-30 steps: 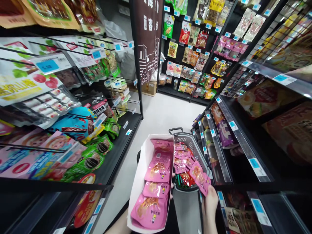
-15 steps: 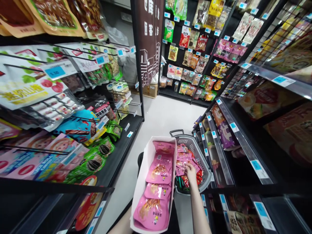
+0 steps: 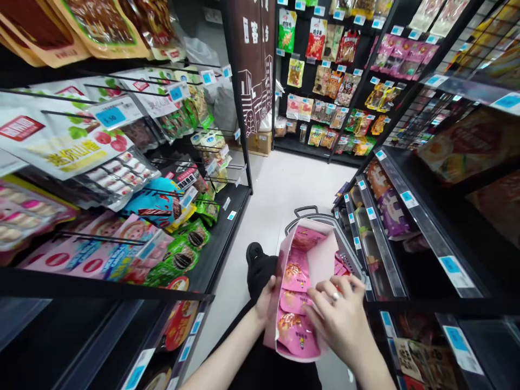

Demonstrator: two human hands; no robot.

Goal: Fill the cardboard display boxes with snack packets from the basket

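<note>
A pink-and-white cardboard box (image 3: 323, 259) is tilted slightly in front of me, with several pink snack packets (image 3: 298, 333) lying in a row inside. My left hand (image 3: 266, 303) grips the box's left wall, thumb at the rim. My right hand (image 3: 339, 311), with a ring on one finger, reaches over the right rim; its bent fingers are spread over the packets, and I see nothing held in them. Behind the box stands a grey shopping basket (image 3: 352, 253), largely hidden, with a few pink packets (image 3: 340, 266) showing.
Shelves with hanging snack bags (image 3: 109, 157) line the left side. More shelving with price tags (image 3: 410, 199) runs close on the right. A back rack (image 3: 300, 145) and a cardboard carton (image 3: 260, 143) stand across the pale floor (image 3: 284, 187). My shoe (image 3: 254, 254) is beside the box.
My right hand has moved from the basket to the box. The box has shifted right and turned, now covering much of the basket. My left hand has come into view.
</note>
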